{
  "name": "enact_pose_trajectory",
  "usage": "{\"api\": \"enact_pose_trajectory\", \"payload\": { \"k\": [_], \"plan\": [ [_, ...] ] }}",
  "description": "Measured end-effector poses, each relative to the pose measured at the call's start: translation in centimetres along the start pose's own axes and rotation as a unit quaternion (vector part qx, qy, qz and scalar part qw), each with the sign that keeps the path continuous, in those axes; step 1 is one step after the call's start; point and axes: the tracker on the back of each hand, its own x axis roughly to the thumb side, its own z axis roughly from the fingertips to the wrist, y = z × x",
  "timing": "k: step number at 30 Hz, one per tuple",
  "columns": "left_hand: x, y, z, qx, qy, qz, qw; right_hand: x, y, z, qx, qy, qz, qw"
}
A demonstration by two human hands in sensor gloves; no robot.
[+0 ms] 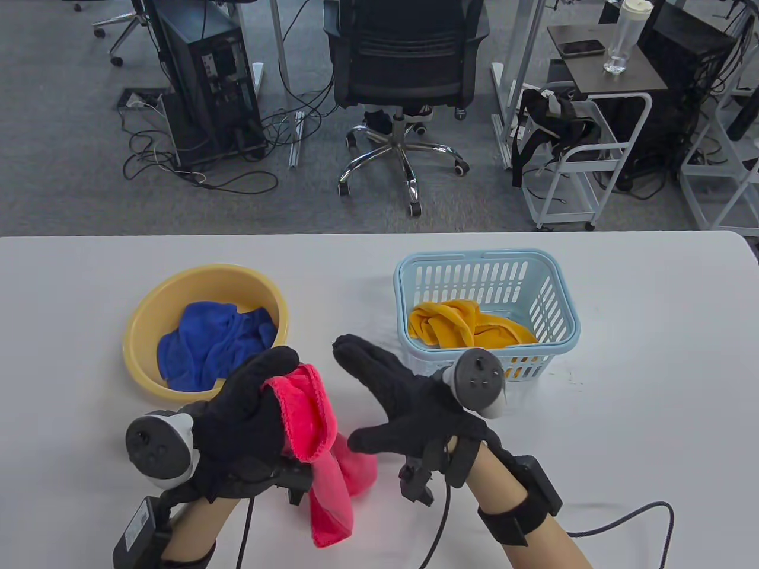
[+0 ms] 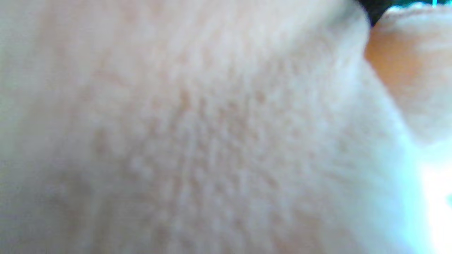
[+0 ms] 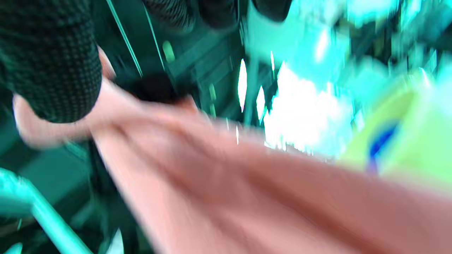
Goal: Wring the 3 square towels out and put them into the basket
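Nearest the table camera, the left hand (image 1: 243, 427) has its fingers curled over the top of the pink towel (image 1: 320, 438), gripping it above the white table (image 1: 652, 355); the cloth hangs down from the glove in folds toward the bottom edge. Just beside it, the right hand (image 1: 409, 403) is spread with straight fingers and thumb, holding nothing; its thumb tip lies against the hanging pink cloth. Behind the left hand sits a yellow basin (image 1: 142, 332) with the blue towel (image 1: 213, 344) bunched inside. Behind the right hand stands the light blue basket (image 1: 557, 302), and the yellow towel (image 1: 462, 323) lies crumpled in it. A black office chair (image 1: 403, 59) stands on the carpet beyond the table.

From the left wrist, pale looped terry cloth of the pink towel (image 2: 212, 141) fills nearly everything, too close and blurred for more.

From the right wrist, a gloved finger (image 3: 49, 60) hangs at upper left above the pink towel (image 3: 247, 197), smeared by motion blur; the yellow basin (image 3: 416, 141) shows at the right.
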Motion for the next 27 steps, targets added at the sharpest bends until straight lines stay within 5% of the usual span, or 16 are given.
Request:
{"api": "enact_pose_trajectory", "payload": {
  "k": [3, 8, 11, 16, 18, 22, 25, 27],
  "plan": [
    [0.0, -0.4, 0.1, -0.007, 0.004, 0.041, 0.999, -2.7, 3.4, -0.9, 0.089, 0.056, 0.063, 0.992],
    [0.5, -1.1, 0.5, -0.030, 0.012, 0.097, 0.995, -5.8, 6.8, -1.3, 0.138, 0.089, 0.097, 0.982],
    [1.2, -0.6, 0.3, -0.047, 0.003, 0.133, 0.990, -6.0, 6.1, -1.2, 0.060, 0.064, 0.111, 0.990],
    [1.4, 1.3, -0.7, -0.093, -0.001, 0.208, 0.974, -4.2, 1.7, -0.1, -0.069, 0.043, 0.099, 0.992],
    [0.8, 1.7, -0.7, -0.071, 0.010, 0.215, 0.974, -2.8, 0.0, 0.4, -0.133, 0.024, 0.110, 0.985],
    [-2.5, 0.3, -0.6, -0.099, 0.070, 0.195, 0.973, 2.3, -2.1, 1.9, -0.276, -0.033, 0.247, 0.928],
    [-5.9, -2.5, 0.3, -0.176, 0.138, 0.225, 0.948, 5.8, -1.9, 2.7, -0.294, -0.058, 0.391, 0.870],
    [-8.5, -5.6, 1.8, -0.274, 0.201, 0.290, 0.895, 8.2, -0.9, 3.1, -0.290, -0.089, 0.550, 0.778]
  ]
}}
